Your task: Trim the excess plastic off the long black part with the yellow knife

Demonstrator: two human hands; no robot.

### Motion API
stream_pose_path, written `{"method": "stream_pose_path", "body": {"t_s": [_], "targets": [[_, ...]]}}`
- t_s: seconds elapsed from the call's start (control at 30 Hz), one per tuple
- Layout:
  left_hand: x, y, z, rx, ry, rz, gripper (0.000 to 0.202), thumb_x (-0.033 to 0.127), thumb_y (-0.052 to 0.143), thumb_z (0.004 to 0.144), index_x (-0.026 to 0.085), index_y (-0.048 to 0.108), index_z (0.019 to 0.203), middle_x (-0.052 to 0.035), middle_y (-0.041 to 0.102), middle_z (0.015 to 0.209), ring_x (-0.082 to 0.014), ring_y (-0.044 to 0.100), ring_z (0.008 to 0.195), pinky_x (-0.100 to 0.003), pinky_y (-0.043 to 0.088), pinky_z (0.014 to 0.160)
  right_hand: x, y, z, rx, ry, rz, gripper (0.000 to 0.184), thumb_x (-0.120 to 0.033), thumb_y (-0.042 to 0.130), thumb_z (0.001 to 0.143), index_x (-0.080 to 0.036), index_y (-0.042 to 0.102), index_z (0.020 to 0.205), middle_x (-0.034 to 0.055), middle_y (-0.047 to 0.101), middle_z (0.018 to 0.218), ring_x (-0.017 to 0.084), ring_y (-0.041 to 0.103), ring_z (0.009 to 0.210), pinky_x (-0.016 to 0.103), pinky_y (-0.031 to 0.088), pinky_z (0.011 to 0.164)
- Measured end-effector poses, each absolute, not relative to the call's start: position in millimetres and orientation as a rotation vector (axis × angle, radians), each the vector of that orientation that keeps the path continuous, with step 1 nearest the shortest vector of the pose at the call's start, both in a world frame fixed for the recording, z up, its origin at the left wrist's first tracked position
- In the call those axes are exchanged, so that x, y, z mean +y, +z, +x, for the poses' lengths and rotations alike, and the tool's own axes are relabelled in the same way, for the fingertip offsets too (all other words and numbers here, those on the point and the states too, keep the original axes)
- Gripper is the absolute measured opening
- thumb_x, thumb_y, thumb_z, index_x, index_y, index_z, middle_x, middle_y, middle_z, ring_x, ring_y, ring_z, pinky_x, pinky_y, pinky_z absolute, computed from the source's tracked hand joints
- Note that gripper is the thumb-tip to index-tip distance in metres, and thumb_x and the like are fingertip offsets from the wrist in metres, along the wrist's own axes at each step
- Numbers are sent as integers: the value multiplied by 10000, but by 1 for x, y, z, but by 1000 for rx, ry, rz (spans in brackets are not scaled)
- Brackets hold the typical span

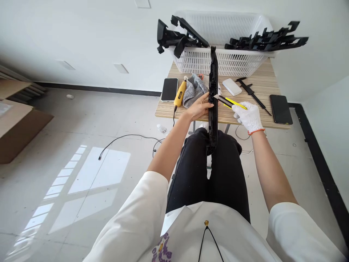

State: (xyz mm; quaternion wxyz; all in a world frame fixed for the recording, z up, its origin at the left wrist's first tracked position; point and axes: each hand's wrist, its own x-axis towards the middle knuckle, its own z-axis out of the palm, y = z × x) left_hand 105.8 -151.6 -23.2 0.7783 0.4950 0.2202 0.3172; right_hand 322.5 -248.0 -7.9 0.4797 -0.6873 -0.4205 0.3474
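Observation:
A long black plastic part (213, 80) stands lengthwise in front of me, its lower end between my thighs and its upper end before the basket. My bare left hand (200, 108) grips it around the middle, with fingers on its face. In a white knit glove, my right hand (248, 115) is closed on a yellow and black utility knife (231, 103). The knife's blade is out and points left, its tip at the right edge of the part, near my left fingers. Whether the blade touches the plastic I cannot tell.
A white basket (226, 62) on the wooden table (169, 110) holds more black parts (268, 40). Around lie a yellow corded tool (180, 94), a grey cloth (194, 91), a white box (232, 87), a caliper (253, 95) and two phones. A cable (131, 135) crosses the floor.

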Motion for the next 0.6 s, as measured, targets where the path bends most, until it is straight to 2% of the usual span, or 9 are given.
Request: {"method": "stream_pose_path", "body": {"t_s": [0.27, 0.6], "targets": [[-155, -27, 108, 540, 825, 961, 453, 75, 574, 852, 223, 610, 1279, -41, 738, 1141, -249, 622, 1261, -433, 470, 1099, -255, -9, 324, -1052, 873, -1593, 153, -307, 756, 761, -187, 661, 765, -26, 558, 496, 71, 441, 369, 174, 296, 300], [-152, -27, 114, 619, 870, 810, 313, 189, 538, 963, 244, 626, 1259, -27, 726, 1119, -211, 684, 1136, -378, 548, 982, -253, -10, 326, -1085, 925, -1658, 181, -318, 773, 743, -182, 674, 809, -13, 580, 513, 77, 472, 395, 171, 310, 323]]}}
